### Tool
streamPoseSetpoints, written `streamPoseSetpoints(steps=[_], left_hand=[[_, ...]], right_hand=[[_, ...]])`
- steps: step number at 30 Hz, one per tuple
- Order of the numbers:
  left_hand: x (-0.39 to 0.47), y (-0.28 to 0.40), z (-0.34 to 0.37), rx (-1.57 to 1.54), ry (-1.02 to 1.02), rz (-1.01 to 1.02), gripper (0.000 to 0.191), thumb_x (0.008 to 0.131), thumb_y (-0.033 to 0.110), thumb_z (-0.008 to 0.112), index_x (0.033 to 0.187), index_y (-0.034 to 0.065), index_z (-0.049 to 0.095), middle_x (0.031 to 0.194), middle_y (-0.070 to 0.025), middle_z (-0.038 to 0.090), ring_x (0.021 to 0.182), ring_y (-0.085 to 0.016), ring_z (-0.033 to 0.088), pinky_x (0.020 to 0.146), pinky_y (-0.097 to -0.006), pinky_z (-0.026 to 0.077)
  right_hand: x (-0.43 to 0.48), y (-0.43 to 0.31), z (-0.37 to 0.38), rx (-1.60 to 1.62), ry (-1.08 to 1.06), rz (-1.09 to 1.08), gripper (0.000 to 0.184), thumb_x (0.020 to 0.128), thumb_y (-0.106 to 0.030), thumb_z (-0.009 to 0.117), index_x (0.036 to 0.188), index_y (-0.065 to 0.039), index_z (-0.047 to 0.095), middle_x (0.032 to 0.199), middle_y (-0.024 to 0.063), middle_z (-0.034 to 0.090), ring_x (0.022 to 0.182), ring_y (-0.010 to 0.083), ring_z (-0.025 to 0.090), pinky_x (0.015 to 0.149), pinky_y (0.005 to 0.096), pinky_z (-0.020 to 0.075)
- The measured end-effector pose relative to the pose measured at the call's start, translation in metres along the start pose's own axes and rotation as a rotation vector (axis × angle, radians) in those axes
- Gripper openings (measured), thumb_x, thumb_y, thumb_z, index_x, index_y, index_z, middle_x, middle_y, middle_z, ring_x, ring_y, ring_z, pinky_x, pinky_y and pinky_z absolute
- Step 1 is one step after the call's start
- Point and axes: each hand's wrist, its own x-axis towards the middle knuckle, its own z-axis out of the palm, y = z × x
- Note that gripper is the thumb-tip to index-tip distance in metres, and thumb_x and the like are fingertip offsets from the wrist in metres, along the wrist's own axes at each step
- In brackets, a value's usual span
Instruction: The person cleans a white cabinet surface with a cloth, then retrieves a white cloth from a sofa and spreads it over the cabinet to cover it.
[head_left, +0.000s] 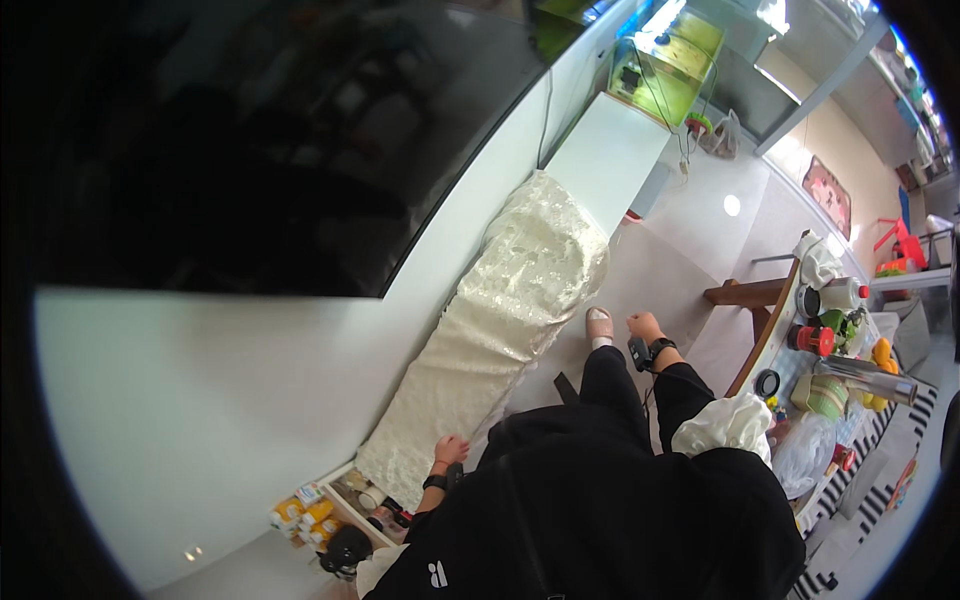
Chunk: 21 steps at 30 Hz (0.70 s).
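My left hand (451, 448), with a dark band on its wrist, is beside the lower end of a cream patterned cloth (480, 337) that covers a long low cabinet along the wall. Its fingers look partly curled, and whether it holds anything is too small to tell. On the other side, my right hand (643, 327) is over the tiled floor near my slippered foot (599, 324), its fingers curled in. A dark watch (661, 346) and a small black device (640, 354) with a cable sit at the right wrist. No object shows in that hand.
A large black television screen (247, 150) hangs at the left. Past the cloth, a bare white cabinet top (609, 154) leads to a fish tank (667, 67). To the right stands a crowded dining table (765, 330). An open drawer (352, 506) of small items lies at bottom left.
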Motion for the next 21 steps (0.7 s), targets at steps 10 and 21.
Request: streamPoseSetpoints(steps=[10, 21], left_hand=[[-0.056, 0.253, 0.198, 0.338, -0.262, 0.342, 0.030, 0.103, 0.018, 0.052, 0.129, 0.0039, 0.056, 0.115, -0.0103, 0.068, 0.104, -0.018, 0.067, 0.087, -0.0289, 0.053], [-0.029, 0.260, 0.212, 0.404, -0.234, 0.305, 0.029, 0.102, 0.013, 0.052, 0.128, 0.0013, 0.057, 0.116, -0.0101, 0.068, 0.107, -0.018, 0.066, 0.090, -0.0305, 0.053]], right_hand=[[0.120, -0.077, -0.018, -0.027, 0.023, -0.047, 0.029, 0.089, -0.018, 0.057, 0.113, -0.006, 0.069, 0.112, 0.0212, 0.069, 0.106, 0.0392, 0.064, 0.091, 0.0469, 0.0515], [0.223, -0.161, 0.020, 0.042, 0.424, -0.123, 0.034, 0.093, -0.024, 0.060, 0.122, -0.007, 0.058, 0.103, 0.0176, 0.071, 0.099, 0.0411, 0.065, 0.089, 0.0480, 0.0501]])
